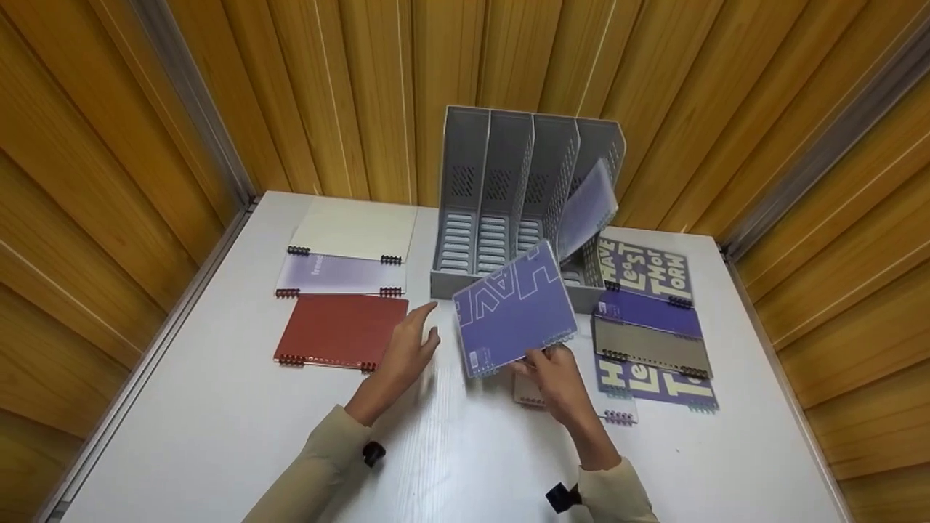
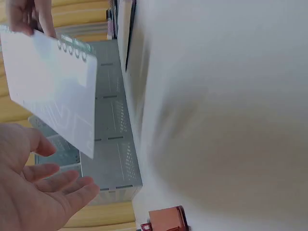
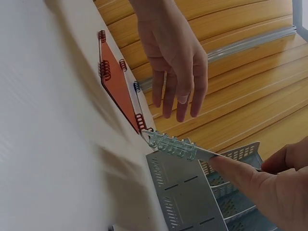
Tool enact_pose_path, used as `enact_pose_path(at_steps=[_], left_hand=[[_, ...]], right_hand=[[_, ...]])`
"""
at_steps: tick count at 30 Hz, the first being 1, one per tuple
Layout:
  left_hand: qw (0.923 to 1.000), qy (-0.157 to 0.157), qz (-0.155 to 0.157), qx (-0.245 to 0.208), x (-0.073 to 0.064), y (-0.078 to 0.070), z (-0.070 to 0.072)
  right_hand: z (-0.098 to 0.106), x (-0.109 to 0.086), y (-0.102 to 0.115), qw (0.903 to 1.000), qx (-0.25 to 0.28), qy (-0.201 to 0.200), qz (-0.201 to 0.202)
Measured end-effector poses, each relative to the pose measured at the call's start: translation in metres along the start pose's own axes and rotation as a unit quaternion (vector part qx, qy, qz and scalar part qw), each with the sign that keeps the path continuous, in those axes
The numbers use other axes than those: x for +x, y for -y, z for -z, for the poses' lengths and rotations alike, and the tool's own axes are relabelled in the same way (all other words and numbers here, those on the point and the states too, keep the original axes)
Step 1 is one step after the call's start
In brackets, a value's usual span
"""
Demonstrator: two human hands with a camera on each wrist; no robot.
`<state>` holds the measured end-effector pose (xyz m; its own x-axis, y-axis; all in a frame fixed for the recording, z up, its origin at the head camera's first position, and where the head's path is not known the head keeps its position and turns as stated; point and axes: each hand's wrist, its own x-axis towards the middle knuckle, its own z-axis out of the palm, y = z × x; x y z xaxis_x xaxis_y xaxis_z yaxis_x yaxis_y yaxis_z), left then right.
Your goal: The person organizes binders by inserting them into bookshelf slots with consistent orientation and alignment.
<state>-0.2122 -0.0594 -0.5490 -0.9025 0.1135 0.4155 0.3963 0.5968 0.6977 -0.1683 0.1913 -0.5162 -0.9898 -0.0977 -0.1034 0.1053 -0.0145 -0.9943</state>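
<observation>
1. Purple is covering the notebook [image 1: 516, 309] that the right hand [image 1: 556, 381] is pinching by its ring-bound edge; in the head view it is tilting in front of the grey file holder [image 1: 508, 142], hiding part of the low front wall.
2. The left hand [image 1: 407, 345] is hovering near that notebook, apart from it, fingers loosely extended and gripping nothing; the left wrist view is showing its palm, which the head view is hiding.
3. In the left wrist view, the held notebook's face is looking washed-out, nearly white, with faint outlined lettering.
4. The right wrist view is catching it almost edge-on, its clear greenish rings [image 3: 173, 145] standing out.
5. Only the head view is showing a pale lilac notebook [image 1: 590, 207] leaning in the rightmost compartment.
6. A red notebook [image 1: 341, 330] is lying left of the holder, appearing in all three views; the head view alone is showing the whole cover.
</observation>
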Motion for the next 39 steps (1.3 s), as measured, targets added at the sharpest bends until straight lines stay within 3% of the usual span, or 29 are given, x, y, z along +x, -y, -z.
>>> enact_pose_path(at_steps=[8,15,19,25,32,35,39], left_hand=[[0.9932,-0.043,0.096,-0.05,0.049,0.018,-0.011],[0.9865,-0.002,0.16,-0.037,0.098,0.028,-0.019],[0.9854,0.001,0.17,-0.009,0.114,0.033,-0.018],[0.985,0.011,0.172,0.008,0.128,0.034,-0.012],[0.9841,0.014,0.176,0.015,0.128,0.034,-0.014],[0.9844,0.014,0.175,0.018,0.126,0.035,-0.015],[0.984,0.01,0.177,0.018,0.126,0.035,-0.015]], right_hand=[[0.018,-0.002,0.013,0.9986,0.042,-0.027,0.014],[0.03,-0.003,0.018,0.9976,0.052,-0.044,0.01],[0.033,-0.004,0.018,0.9977,0.046,-0.047,0.014],[0.04,-0.003,0.019,0.9963,0.064,-0.051,0.027],[0.045,-0.002,0.02,0.9958,0.069,-0.055,0.023],[0.048,-0.001,0.021,0.9958,0.061,-0.065,0.022],[0.055,0.001,0.026,0.9956,0.008,-0.092,0.012]])
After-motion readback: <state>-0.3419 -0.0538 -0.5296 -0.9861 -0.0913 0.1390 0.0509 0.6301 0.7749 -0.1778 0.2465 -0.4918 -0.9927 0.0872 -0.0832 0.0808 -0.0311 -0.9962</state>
